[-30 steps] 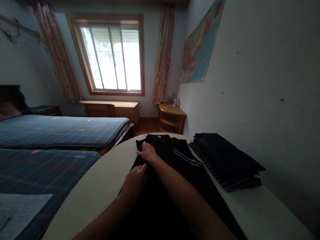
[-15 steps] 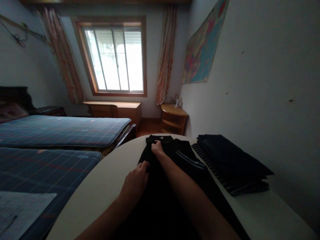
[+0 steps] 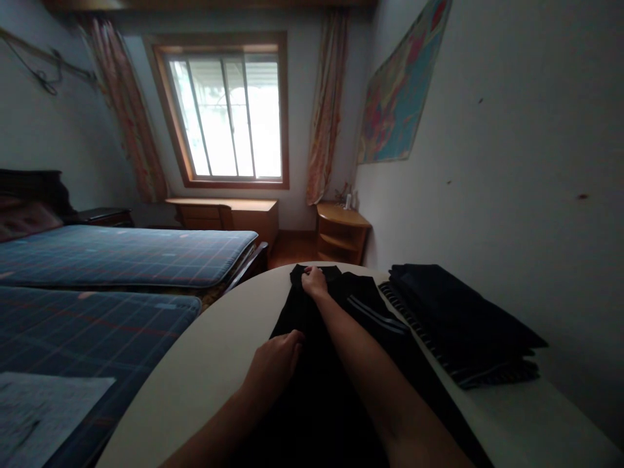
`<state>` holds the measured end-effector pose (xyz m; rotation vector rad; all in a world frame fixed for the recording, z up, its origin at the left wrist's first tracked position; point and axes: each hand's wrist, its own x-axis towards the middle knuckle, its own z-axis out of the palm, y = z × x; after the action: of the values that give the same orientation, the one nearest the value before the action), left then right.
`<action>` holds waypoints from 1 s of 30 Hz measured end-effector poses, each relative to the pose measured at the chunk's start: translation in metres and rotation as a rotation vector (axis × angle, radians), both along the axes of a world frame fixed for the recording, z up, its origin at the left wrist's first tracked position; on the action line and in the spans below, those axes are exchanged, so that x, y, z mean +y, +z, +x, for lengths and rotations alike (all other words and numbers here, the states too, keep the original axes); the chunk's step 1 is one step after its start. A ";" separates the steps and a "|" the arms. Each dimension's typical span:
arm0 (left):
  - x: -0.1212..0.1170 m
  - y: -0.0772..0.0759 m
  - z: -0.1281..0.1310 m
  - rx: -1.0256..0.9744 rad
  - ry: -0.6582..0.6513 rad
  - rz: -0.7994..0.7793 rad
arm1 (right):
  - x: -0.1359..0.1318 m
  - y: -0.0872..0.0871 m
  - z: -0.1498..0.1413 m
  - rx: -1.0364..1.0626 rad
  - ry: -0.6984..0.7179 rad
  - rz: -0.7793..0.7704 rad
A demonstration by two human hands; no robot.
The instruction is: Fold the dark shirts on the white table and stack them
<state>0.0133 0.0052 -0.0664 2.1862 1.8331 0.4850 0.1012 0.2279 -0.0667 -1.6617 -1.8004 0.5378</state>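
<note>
A black collared shirt lies spread on the pale round table, its collar at the far edge. Two grey stripes cross its sleeve on the right. My right hand is closed on the cloth just below the collar. Nearer to me, my left hand has its fingers curled over the shirt's left side, gripping the fabric. The dark cloth hides the exact folds under both hands.
A stack of folded dark clothes, with striped cloth at the bottom, sits on the table's right by the wall. Beds with plaid mattresses stand to the left, a paper sheet on the nearer one. A corner shelf stands beyond the table.
My left hand has shifted slightly right and toward me along the shirt. My right hand has moved slightly up toward the collar. The view has turned a little.
</note>
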 end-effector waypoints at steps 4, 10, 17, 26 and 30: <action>0.000 -0.006 0.002 0.065 -0.083 0.140 | -0.003 0.006 -0.009 -0.123 0.048 0.039; -0.002 -0.014 0.005 -0.037 -0.099 0.250 | 0.006 0.007 -0.030 -0.200 0.099 0.005; -0.004 -0.021 0.005 -0.061 -0.052 0.216 | 0.032 0.004 -0.033 -0.092 0.041 -0.067; -0.007 -0.005 0.007 0.031 0.085 0.156 | 0.030 -0.002 -0.019 -0.126 0.089 -0.065; -0.007 0.002 0.006 0.117 0.122 0.125 | 0.028 -0.004 -0.016 -0.155 0.100 -0.044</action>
<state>0.0196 -0.0017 -0.0642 2.2351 2.0586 0.5192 0.0852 0.2556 -0.0702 -1.6902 -2.0052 0.5072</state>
